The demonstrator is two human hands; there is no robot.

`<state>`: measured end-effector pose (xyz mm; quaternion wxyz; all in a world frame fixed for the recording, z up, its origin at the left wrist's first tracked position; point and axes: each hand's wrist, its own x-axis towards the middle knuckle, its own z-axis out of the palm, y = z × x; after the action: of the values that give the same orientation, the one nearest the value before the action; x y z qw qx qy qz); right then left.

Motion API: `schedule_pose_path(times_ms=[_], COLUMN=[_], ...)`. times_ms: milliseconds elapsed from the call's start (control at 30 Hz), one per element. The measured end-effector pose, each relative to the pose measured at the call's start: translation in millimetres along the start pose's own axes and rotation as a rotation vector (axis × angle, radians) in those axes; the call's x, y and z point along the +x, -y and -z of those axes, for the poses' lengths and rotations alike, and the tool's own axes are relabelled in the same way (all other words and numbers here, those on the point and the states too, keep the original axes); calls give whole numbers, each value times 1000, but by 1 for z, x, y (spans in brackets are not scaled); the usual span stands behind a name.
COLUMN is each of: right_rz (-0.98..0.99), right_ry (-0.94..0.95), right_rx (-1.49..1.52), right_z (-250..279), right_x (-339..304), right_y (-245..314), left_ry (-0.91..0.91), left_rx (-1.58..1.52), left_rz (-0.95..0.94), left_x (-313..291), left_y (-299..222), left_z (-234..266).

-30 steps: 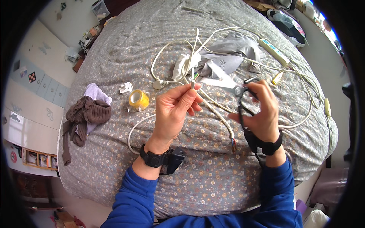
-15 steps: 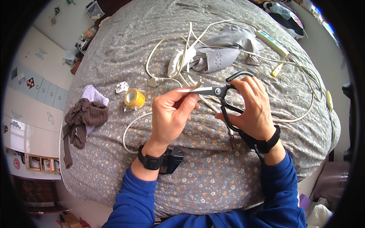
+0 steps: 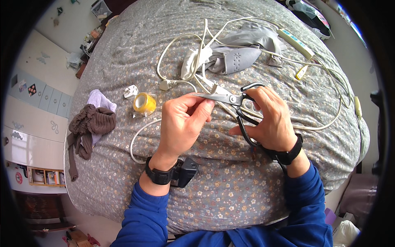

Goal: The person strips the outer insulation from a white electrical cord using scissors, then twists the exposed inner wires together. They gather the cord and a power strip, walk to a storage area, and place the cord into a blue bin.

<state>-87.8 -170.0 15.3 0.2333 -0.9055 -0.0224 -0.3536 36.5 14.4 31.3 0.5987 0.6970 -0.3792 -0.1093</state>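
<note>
Black-handled scissors [image 3: 233, 100] are in my right hand [image 3: 273, 119], with fingers and thumb in the handle loops. The blades point left and lie close together, their tips at the fingertips of my left hand [image 3: 181, 123]. That hand is pinched shut, thumb against fingers; what it holds is hidden. A small pale stub [image 3: 214, 88] stands up beside the blades. A white cable [image 3: 138, 138] curves from the bed toward the back of my left hand. More white cable [image 3: 222, 108] runs behind the scissors.
A roll of yellow tape [image 3: 144, 103] and a white plug [image 3: 131, 92] lie left of my hands, with bunched brown cloth [image 3: 92, 123] farther left. Beyond are another plug [image 3: 165, 85], grey cloth [image 3: 242, 59], a power strip [image 3: 295, 44] and looped cable on the flowered bedspread [image 3: 230, 197].
The scissor blades have come together from a wider spread, and my right fingers have drawn in with the handles. My left hand has shifted slightly left, still pinched.
</note>
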Motion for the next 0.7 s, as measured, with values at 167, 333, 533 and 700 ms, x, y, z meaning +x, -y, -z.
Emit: schedule_pose_path(times_ms=[167, 333, 533, 700], right_rz=[-50, -122, -125, -120], right_ry=[33, 97, 56, -24], right_rx=[78, 51, 58, -9], right_z=[-4, -1, -5, -9], right_x=[-2, -2, -2, -5], right_y=[2, 7, 9, 3], left_ry=[-5, -2, 7, 10], left_rx=[-13, -14, -25, 9], left_rz=[-2, 6, 5, 24], left_x=[1, 0, 0, 0], left_y=[0, 0, -2, 0], left_z=[0, -2, -3, -2])
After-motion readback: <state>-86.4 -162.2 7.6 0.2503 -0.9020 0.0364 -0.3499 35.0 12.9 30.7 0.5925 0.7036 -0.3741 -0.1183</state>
